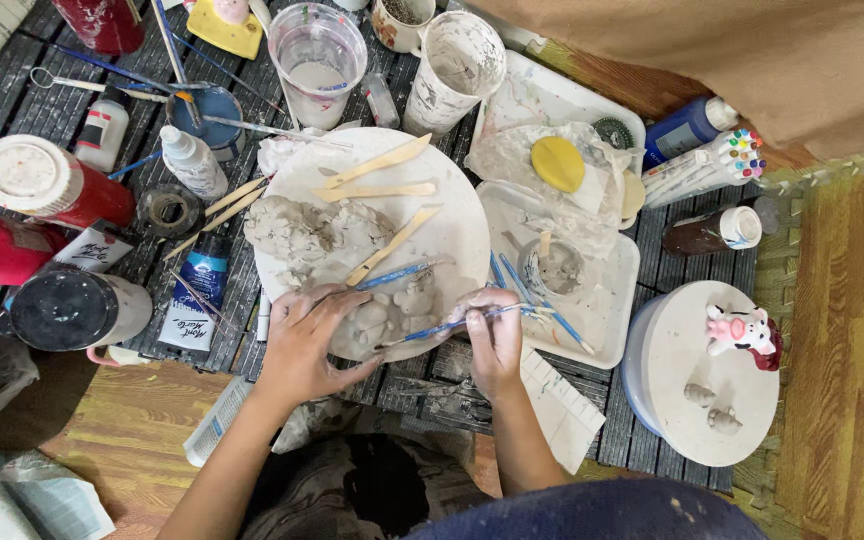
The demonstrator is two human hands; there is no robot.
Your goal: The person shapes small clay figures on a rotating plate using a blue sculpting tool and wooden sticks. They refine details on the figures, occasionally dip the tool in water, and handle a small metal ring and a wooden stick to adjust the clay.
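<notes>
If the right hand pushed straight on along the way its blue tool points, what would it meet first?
The right hand aims its blue-handled tool leftward at the grey clay piece on the round board, under the left hand. The clay comes first, probably; depth is unclear.

Counts, head view:
- 2 hands (302, 345) over the work.
- 2 round white boards (452, 215).
- 3 flat wooden modelling sticks (377, 162) on the larger board.
- 2 small grey clay figures (699, 394) and 1 painted pig figure (742, 335) on the smaller board.
- 3 red containers (52, 185).
- 1 yellow sponge (558, 164).
- 2 white trays (552, 95).
- 2 plastic cups (317, 60).
</notes>
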